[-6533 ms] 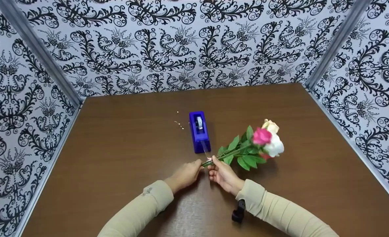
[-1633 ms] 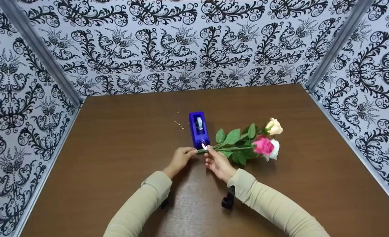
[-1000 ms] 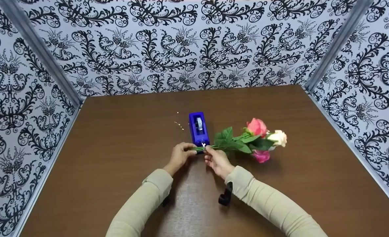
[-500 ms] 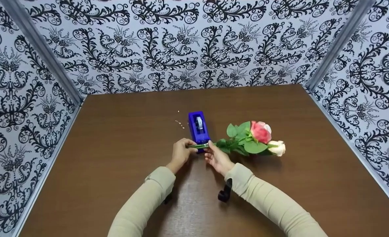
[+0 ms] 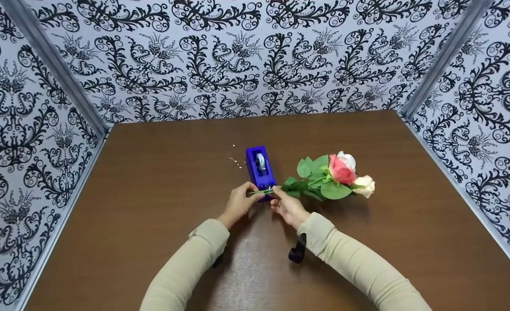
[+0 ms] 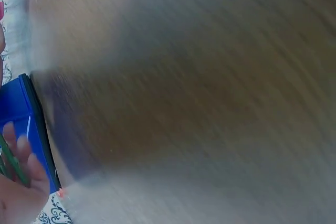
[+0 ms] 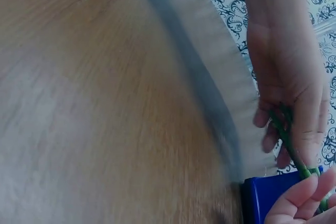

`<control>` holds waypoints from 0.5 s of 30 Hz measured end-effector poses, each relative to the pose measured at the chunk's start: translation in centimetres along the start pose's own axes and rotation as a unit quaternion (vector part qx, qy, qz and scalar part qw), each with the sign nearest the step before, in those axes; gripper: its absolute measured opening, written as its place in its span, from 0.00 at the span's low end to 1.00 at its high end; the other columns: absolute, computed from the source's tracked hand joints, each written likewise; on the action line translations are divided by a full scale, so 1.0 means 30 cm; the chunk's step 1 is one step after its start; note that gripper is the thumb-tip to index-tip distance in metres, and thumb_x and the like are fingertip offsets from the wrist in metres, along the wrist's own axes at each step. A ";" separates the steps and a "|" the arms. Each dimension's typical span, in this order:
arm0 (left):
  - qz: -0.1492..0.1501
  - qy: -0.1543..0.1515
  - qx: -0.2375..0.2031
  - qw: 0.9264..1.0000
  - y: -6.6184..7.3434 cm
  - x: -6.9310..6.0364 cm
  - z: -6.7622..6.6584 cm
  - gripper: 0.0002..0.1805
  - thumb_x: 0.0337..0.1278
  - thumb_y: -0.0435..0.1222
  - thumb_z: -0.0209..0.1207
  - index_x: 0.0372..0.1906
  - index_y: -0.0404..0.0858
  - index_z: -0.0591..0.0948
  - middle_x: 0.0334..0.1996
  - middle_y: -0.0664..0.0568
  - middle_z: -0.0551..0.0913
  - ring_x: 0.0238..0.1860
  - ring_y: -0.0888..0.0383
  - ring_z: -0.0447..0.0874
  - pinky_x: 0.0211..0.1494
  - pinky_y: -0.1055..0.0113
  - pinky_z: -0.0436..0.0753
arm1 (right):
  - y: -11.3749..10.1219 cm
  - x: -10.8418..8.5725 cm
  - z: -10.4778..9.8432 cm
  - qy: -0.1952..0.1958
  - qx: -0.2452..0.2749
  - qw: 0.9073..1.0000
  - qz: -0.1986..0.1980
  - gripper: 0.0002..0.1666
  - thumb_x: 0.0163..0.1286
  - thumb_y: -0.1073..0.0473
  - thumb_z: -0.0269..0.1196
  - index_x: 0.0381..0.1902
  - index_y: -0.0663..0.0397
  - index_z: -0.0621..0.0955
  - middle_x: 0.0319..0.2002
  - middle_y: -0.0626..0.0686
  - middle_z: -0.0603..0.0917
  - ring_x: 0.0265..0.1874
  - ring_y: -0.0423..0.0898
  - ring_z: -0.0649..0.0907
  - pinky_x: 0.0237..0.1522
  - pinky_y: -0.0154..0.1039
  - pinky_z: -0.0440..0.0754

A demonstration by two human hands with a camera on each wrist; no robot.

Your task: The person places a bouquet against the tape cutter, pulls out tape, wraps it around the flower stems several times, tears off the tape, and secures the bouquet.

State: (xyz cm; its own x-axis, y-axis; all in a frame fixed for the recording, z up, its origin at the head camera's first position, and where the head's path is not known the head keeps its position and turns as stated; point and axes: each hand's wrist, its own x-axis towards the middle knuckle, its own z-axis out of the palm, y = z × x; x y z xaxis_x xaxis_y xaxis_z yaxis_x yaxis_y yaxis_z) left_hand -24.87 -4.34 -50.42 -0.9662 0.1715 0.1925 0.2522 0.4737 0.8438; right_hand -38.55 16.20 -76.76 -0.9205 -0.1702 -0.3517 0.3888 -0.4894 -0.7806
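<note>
In the head view my left hand (image 5: 239,201) grips the bare ends of several artificial rose stems (image 5: 260,192). My right hand (image 5: 289,209) pinches the same stems a little further along, thumb and fingertip on them. They lie crosswise just above the front end of a blue tape dispenser (image 5: 261,166). The bunch points right, showing green leaves (image 5: 308,183), a coral rose (image 5: 342,169), a white one (image 5: 346,160) and a cream one (image 5: 364,186). In the right wrist view the green stems (image 7: 287,137) run between both hands. The tape at the fingertips is too small to make out clearly.
The brown table (image 5: 172,172) is enclosed by patterned walls (image 5: 220,65). Tiny pale specks (image 5: 235,163) lie left of the dispenser. A black strap piece (image 5: 297,252) hangs at the right cuff, and the dispenser's side (image 6: 37,129) shows in the left wrist view.
Both hands have brought the stems up to the dispenser's front, where a tape strip earlier stretched to them. The bunch has been turned: the pink rose is hidden and the coral one faces up.
</note>
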 end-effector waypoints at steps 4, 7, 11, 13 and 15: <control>-0.015 -0.013 -0.058 0.998 0.001 0.004 -0.003 0.10 0.58 0.36 0.57 0.30 0.31 0.78 0.24 0.47 0.80 0.24 0.60 0.74 0.30 0.69 0.74 | -0.188 -0.325 0.254 0.015 -0.006 1.000 0.007 0.19 0.56 0.49 0.67 0.40 0.53 0.76 0.29 0.51 0.78 0.24 0.44 0.78 0.30 0.36 0.78; -0.008 -0.008 -0.092 0.996 0.002 0.007 -0.005 0.08 0.55 0.32 0.58 0.28 0.28 0.78 0.22 0.48 0.78 0.22 0.63 0.72 0.29 0.71 0.73 | -0.338 -0.594 0.468 0.040 -0.016 0.999 0.003 0.10 0.64 0.54 0.60 0.37 0.54 0.75 0.27 0.49 0.76 0.22 0.41 0.76 0.28 0.32 0.76; 0.003 0.000 -0.104 0.995 0.000 0.011 -0.007 0.07 0.50 0.30 0.61 0.26 0.28 0.78 0.22 0.50 0.78 0.23 0.65 0.70 0.29 0.73 0.72 | -0.433 -0.758 0.603 0.061 -0.020 0.998 0.004 0.07 0.69 0.59 0.52 0.35 0.56 0.75 0.27 0.49 0.77 0.21 0.39 0.75 0.27 0.28 0.74; -0.001 0.003 -0.115 0.993 -0.002 0.013 -0.005 0.07 0.49 0.30 0.63 0.26 0.27 0.79 0.22 0.49 0.78 0.23 0.65 0.70 0.29 0.73 0.71 | -0.439 -0.766 0.611 0.058 -0.024 0.998 0.006 0.08 0.69 0.59 0.52 0.34 0.57 0.76 0.27 0.48 0.78 0.21 0.39 0.75 0.28 0.28 0.74; -0.008 0.004 -0.129 0.992 -0.003 0.014 -0.003 0.07 0.47 0.29 0.64 0.26 0.27 0.79 0.23 0.48 0.79 0.23 0.65 0.70 0.29 0.74 0.71 | -0.438 -0.760 0.610 0.065 -0.033 0.997 0.009 0.07 0.68 0.59 0.55 0.31 0.56 0.77 0.25 0.47 0.79 0.20 0.38 0.76 0.27 0.28 0.73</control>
State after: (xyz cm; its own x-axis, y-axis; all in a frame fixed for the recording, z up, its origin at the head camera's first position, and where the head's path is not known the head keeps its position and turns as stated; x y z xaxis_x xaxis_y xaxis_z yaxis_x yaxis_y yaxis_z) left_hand -25.29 -4.38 -50.36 -0.9708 0.1576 0.1806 0.2150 0.2396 0.9468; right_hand -23.38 10.86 -49.03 -0.9026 -0.0646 -0.4257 0.4101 -0.4300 -0.8043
